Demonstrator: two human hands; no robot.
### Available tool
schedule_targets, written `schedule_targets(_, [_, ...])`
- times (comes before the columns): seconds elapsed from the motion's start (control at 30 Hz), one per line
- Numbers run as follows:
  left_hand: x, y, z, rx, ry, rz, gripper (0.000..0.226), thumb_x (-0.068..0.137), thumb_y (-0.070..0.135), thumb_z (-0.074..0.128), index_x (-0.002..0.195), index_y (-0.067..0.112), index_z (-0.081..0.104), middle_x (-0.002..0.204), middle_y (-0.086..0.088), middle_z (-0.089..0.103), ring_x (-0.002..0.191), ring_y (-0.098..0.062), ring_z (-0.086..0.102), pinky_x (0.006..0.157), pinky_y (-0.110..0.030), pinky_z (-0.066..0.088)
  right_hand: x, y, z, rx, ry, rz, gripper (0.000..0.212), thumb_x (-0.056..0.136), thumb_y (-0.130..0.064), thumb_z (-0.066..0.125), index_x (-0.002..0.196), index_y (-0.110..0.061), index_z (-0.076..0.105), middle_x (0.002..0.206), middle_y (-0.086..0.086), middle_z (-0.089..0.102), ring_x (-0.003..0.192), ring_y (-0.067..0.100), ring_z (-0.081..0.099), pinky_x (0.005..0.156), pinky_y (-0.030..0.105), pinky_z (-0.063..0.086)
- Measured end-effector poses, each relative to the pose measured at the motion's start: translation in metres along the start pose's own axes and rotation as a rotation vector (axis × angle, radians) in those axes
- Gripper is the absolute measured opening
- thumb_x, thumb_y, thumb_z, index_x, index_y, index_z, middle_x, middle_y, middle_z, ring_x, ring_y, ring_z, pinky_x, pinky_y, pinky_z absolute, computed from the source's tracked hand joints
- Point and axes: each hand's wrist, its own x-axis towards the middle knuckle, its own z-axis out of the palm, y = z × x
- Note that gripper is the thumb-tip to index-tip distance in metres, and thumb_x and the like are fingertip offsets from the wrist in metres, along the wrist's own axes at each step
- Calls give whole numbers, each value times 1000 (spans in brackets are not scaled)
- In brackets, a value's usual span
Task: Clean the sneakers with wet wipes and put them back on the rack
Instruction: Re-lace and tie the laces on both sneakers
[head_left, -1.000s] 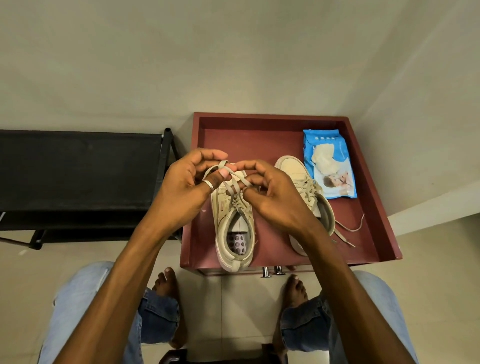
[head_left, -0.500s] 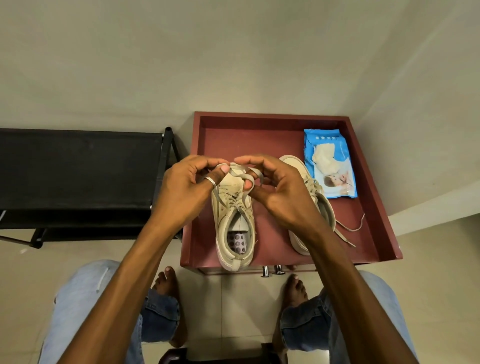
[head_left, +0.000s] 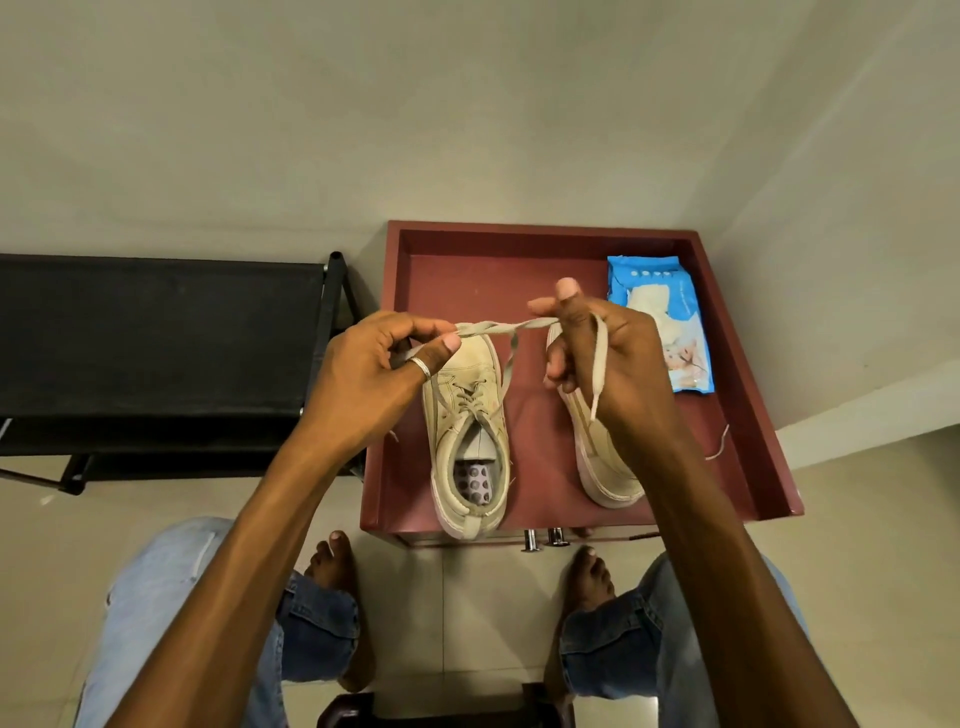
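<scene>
Beige laces pulled taut between both hands above left sneaker.

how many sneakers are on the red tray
2. The first sneaker lies centre-left on the red tray, its lace held by the left hand and right hand. The other sneaker lies to its right, partly hidden behind the right hand.

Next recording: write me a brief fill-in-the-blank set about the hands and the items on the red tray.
1. The left hand and right hand both pinch the ____ of a worn beige canvas sneaker.
2. The blue plastic wet-wipe pack lies in the far ____ corner of the dark red wooden tray.
3. The black fabric shoe rack stands on the tray's ____ side.
4. With the second beige sneaker, the tray holds ____ sneakers.
Missing: laces; right; left; two.
</scene>
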Motion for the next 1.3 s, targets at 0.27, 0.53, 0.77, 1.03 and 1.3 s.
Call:
schedule_targets(0.27, [-5, -23, -14, 210, -192, -27, 18, 91, 36, 67, 107, 32, 76, 96, 29, 65, 90, 20, 59, 76, -3, 42, 4, 22, -22, 652, 223, 492, 36, 106, -40, 42, 109, -11, 63, 107, 6, 77, 98, 19, 74, 72, 21, 58])
schedule_targets(0.53, [-11, -59, -43, 543, -308, -267, 12, 96, 32, 63, 97, 27, 75, 92, 8, 71, 82, -10, 65, 81, -36, 57, -3, 40, -51, 461, 350, 567, 24, 104, -29, 51, 102, -8, 63, 104, 8, 77, 93, 17, 75, 85, 25, 58])
schedule_targets(0.77, [-15, -69, -54, 781, -239, -356, 16, 99, 34, 60, 98, 27, 75, 70, 4, 66, 60, -15, 63, 56, -27, 49, 0, 43, -58, 304, 440, 602, 27, 103, -28, 54, 91, -8, 65, 82, 6, 78, 68, 15, 75, 58, 21, 52])
schedule_targets(1.03, [-12, -63, -45, 648, -235, -268, 15, 100, 34, 57, 104, 26, 69, 81, 6, 66, 73, -13, 64, 60, -26, 46, -6, 40, -48, -130, 368, 358, 28, 100, -30, 60, 84, -9, 71, 68, 5, 73, 58, 16, 65, 64, 32, 55])
schedule_targets(1.3, [-14, -39, -26, 356, -383, -142, 26, 95, 42, 62, 116, 29, 71, 110, 12, 71, 101, -6, 66, 87, -32, 56, -16, 34, -25, -802, -435, 110, 29, 93, -45, 63, 83, -19, 70, 64, -2, 70, 60, 9, 66, 72, 39, 57])
